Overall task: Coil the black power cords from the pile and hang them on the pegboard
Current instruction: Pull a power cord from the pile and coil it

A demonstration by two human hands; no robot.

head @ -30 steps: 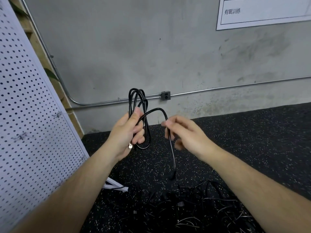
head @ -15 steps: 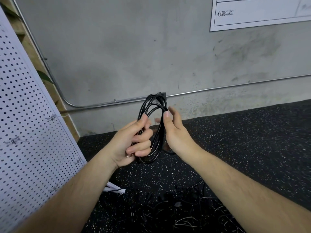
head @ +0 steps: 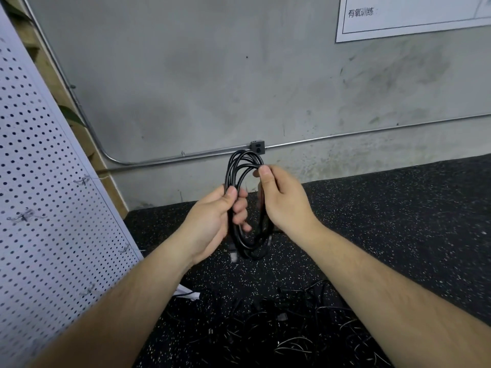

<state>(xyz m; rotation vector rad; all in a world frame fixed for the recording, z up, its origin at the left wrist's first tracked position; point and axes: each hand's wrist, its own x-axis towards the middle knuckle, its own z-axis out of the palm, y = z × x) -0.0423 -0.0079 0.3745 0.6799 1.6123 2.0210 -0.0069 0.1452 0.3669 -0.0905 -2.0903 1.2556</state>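
Left hand (head: 212,221), seen from the head camera: fingers and thumb are curled round the left side of a coiled black power cord (head: 251,252), with the thumb pressing the strands from the front. Right hand (head: 284,200): thumb and fingers pinch the strands at the upper right of the same coil, and the palm is turned toward the left hand. The coil is held upright in the air between the two hands, at about the middle of the view, as a narrow oval of several loops. Its top rises above both hands and its bottom hangs below them. A plug (head: 233,254) dangles at the lower left of the coil, just under the left hand.

Below the forearms, a loose pile of black cords (head: 279,328) lies tangled on the speckled black floor (head: 398,221). A white pegboard (head: 39,181) stands tilted along the left edge and carries several small metal hooks (head: 24,216). None of them bears a cord. Behind the coil, a grey concrete wall (head: 212,88) carries a metal conduit (head: 345,136) that runs to a small outlet box (head: 257,147). A white printed sheet (head: 411,14) is fixed at upper right.
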